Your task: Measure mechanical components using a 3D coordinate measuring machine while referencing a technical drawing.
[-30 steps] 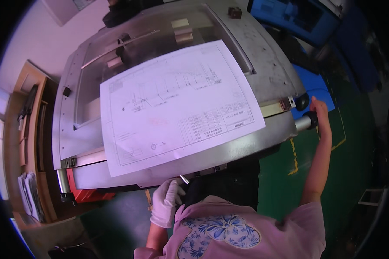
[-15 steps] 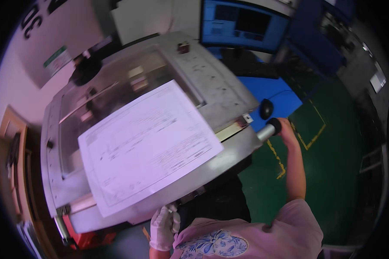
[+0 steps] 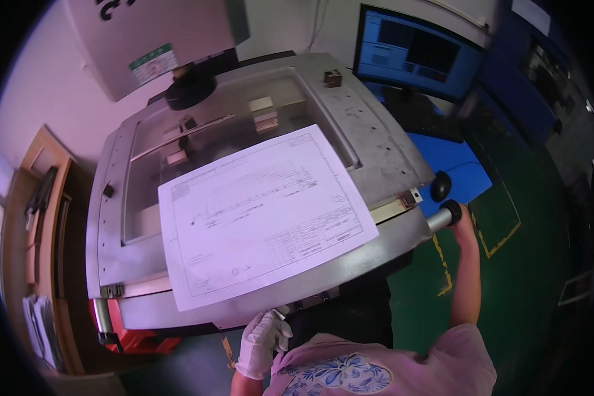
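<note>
My left hand (image 3: pixel 264 342), in a white glove, is closed with its fingers curled at a small metal knob (image 3: pixel 281 312) under the machine's front edge. My bare right hand (image 3: pixel 464 226) grips the black round knob (image 3: pixel 451 212) on the end of a metal shaft (image 3: pixel 438 222) at the stage's right corner; its fingertips are partly hidden. A printed drawing sheet (image 3: pixel 270 264) lies tilted across the metal measuring stage (image 3: pixel 376 145), covering part of its glass plate and overhanging the front rail. Behind the sheet, a thin rod (image 3: pixel 201 129) and small metal blocks (image 3: pixel 264 113) rest on the glass.
Over the stage's back left hangs a black round lens housing (image 3: pixel 190 91). A monitor (image 3: pixel 419 53), keyboard (image 3: pixel 429 122) and mouse (image 3: pixel 440 186) stand on a blue surface (image 3: pixel 472 173) at right. A wooden shelf (image 3: pixel 63 191) is at left, with a red bin (image 3: pixel 142 340) below the stage.
The whole scene has shifted right in the picture as my view turned left. Both hands keep their places on the knobs, and the sheet stays on the stage.
</note>
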Action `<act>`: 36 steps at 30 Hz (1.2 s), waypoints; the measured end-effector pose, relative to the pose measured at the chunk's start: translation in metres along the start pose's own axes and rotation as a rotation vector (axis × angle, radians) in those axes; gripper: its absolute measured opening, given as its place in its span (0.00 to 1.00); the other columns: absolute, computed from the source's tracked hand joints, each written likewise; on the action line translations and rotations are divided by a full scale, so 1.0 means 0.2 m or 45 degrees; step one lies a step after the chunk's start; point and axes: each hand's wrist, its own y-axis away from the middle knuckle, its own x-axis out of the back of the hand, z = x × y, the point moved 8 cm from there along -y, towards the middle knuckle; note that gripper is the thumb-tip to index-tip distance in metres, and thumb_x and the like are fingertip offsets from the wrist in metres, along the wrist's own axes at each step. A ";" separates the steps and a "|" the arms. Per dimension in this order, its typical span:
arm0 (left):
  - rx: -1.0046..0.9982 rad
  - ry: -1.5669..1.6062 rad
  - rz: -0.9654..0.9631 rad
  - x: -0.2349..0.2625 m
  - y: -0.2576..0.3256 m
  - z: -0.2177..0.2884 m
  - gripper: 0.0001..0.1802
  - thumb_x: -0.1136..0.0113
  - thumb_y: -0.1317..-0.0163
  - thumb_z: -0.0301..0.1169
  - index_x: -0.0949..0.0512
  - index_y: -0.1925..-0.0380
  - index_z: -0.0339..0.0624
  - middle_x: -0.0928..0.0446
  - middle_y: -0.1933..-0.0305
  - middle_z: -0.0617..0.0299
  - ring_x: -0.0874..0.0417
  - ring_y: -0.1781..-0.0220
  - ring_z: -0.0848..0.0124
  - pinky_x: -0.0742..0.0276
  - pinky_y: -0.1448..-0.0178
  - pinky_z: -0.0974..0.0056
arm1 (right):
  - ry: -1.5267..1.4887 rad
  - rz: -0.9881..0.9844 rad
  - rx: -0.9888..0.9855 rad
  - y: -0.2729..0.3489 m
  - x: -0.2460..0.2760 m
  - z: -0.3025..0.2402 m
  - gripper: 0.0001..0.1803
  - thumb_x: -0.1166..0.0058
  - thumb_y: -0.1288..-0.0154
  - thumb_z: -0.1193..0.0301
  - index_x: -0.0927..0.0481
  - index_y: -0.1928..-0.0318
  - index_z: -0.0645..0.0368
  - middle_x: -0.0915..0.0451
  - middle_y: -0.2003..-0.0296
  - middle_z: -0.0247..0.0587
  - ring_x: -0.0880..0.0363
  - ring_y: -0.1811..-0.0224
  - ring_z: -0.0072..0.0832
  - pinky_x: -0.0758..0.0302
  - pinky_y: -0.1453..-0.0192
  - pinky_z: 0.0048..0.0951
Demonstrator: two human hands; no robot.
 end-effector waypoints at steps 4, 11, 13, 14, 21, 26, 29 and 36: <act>0.045 0.002 0.069 0.02 0.01 0.01 0.17 0.64 0.35 0.38 0.33 0.60 0.35 0.29 0.78 0.59 0.34 0.84 0.77 0.40 0.79 0.75 | -0.044 0.142 0.012 -0.02 -0.04 -0.18 0.13 0.52 0.45 0.60 0.26 0.77 0.56 0.30 0.82 0.30 0.32 0.80 0.19 0.36 0.76 0.17; -0.004 -0.087 -0.007 -0.05 -0.04 0.02 0.21 0.65 0.35 0.39 0.34 0.57 0.29 0.29 0.77 0.57 0.33 0.83 0.75 0.38 0.78 0.75 | -0.289 0.167 -0.084 -0.11 -0.06 -0.02 0.14 0.50 0.46 0.60 0.29 0.82 0.53 0.34 0.86 0.27 0.35 0.83 0.17 0.42 0.79 0.18; -0.132 -0.366 -0.030 0.00 0.00 0.04 0.19 0.60 0.38 0.40 0.31 0.60 0.32 0.30 0.82 0.61 0.36 0.86 0.76 0.42 0.81 0.74 | -0.223 0.257 0.042 -0.02 -0.07 -0.04 0.14 0.49 0.46 0.61 0.29 0.83 0.53 0.34 0.87 0.27 0.36 0.84 0.17 0.43 0.81 0.17; 0.038 -0.088 -0.202 0.09 0.01 -0.05 0.19 0.59 0.37 0.38 0.32 0.54 0.36 0.25 0.69 0.54 0.25 0.73 0.70 0.32 0.71 0.72 | -0.170 0.195 0.030 -0.01 -0.05 -0.08 0.14 0.50 0.45 0.62 0.29 0.83 0.54 0.33 0.86 0.27 0.36 0.83 0.17 0.41 0.79 0.18; -0.245 -0.715 0.420 0.20 0.31 0.30 0.24 0.59 0.37 0.43 0.26 0.61 0.31 0.33 0.86 0.66 0.38 0.85 0.80 0.44 0.78 0.76 | -0.095 -0.113 0.216 -0.18 -0.08 -0.14 0.19 0.51 0.45 0.63 0.33 0.89 0.57 0.36 0.90 0.29 0.38 0.86 0.17 0.43 0.81 0.22; -0.865 -0.267 1.250 0.55 0.57 0.50 0.21 0.59 0.40 0.43 0.26 0.65 0.34 0.37 0.86 0.68 0.39 0.82 0.78 0.42 0.74 0.73 | -0.262 0.284 0.017 -0.02 0.05 -0.03 0.17 0.50 0.47 0.64 0.31 0.88 0.56 0.32 0.87 0.30 0.36 0.84 0.17 0.41 0.80 0.21; -0.826 -0.432 1.226 0.58 0.56 0.50 0.19 0.58 0.40 0.42 0.26 0.67 0.36 0.33 0.82 0.67 0.37 0.83 0.77 0.42 0.77 0.72 | -0.097 0.186 0.145 -0.06 0.06 -0.16 0.17 0.51 0.46 0.64 0.32 0.89 0.55 0.32 0.87 0.31 0.35 0.84 0.17 0.41 0.81 0.21; -1.251 -0.718 1.803 0.55 0.70 0.63 0.19 0.53 0.40 0.38 0.27 0.60 0.31 0.26 0.63 0.50 0.27 0.59 0.56 0.31 0.53 0.59 | -0.304 0.232 0.107 -0.10 -0.01 0.02 0.14 0.49 0.47 0.61 0.30 0.84 0.54 0.33 0.87 0.29 0.35 0.86 0.17 0.40 0.81 0.22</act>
